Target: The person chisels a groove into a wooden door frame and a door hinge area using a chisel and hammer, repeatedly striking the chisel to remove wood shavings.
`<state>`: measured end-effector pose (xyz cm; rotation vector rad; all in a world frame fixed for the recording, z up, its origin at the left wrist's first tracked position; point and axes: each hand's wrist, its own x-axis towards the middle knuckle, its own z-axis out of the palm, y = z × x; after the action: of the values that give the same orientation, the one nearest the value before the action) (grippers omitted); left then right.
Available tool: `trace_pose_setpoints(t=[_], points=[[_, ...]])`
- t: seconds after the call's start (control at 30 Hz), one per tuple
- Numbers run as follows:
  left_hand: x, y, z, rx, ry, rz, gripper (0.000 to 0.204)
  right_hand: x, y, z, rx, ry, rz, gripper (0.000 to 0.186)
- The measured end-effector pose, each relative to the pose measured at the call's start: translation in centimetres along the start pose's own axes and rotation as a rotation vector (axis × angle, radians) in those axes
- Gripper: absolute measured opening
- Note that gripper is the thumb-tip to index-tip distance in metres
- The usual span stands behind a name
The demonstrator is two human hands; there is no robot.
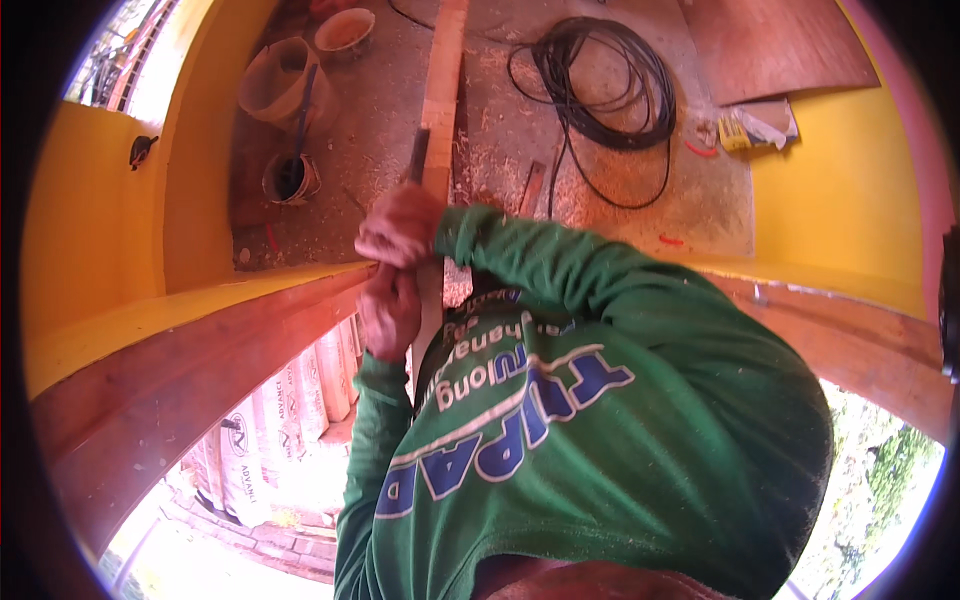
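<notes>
A long wooden board (442, 90) runs away from my body across the middle of the view. My right hand (402, 225) is closed over the board's left side, and a dark narrow bar-shaped tool (418, 155) sticks out beyond its fingers along the board; its kind does not show. Just nearer to me, my left hand (390, 312) is closed in a fist beside the board, almost touching the right hand. What its fingers hold is hidden. Green sleeves cover both arms.
Wood shavings litter the floor. A coiled black cable (610, 85) lies to the right, a sheet of plywood (785, 50) beyond it. At left stand a translucent bucket (275, 85), a white bucket (345, 30) and a small pail (290, 180). A low yellow wall (200, 318) crosses in front.
</notes>
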<state>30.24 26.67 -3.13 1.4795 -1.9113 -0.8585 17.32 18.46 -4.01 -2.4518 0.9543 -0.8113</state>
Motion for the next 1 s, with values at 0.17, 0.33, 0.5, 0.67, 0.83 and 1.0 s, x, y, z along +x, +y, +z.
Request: trace_pose_setpoints(t=[0.17,0.33,0.5,0.67,0.83,1.0], points=[[-1.6,0.9,0.6,-0.117,0.032,-0.107,0.018,-1.6,-1.2,0.6,0.136,0.038,0.056,0.03],[1.1,0.7,0.0,-0.086,-0.069,-0.091,0.019,-0.2,0.7,-0.3,0.016,0.08,-0.039,0.027],[-1.4,1.4,-0.7,-0.169,-0.041,-0.197,0.022,-0.6,-1.6,-0.3,0.132,0.016,0.001,0.027],[-2.1,1.3,0.0,-0.124,0.012,-0.147,0.02,-1.4,-2.0,0.7,0.173,0.026,0.02,0.031],[2.0,-0.3,-0.1,0.08,-0.087,0.039,0.02,1.2,1.1,-1.2,0.067,0.019,-0.128,0.03],[0.1,1.5,-0.4,-0.122,-0.029,-0.203,0.022,1.2,0.8,-1.9,0.083,0.002,0.004,0.03]])
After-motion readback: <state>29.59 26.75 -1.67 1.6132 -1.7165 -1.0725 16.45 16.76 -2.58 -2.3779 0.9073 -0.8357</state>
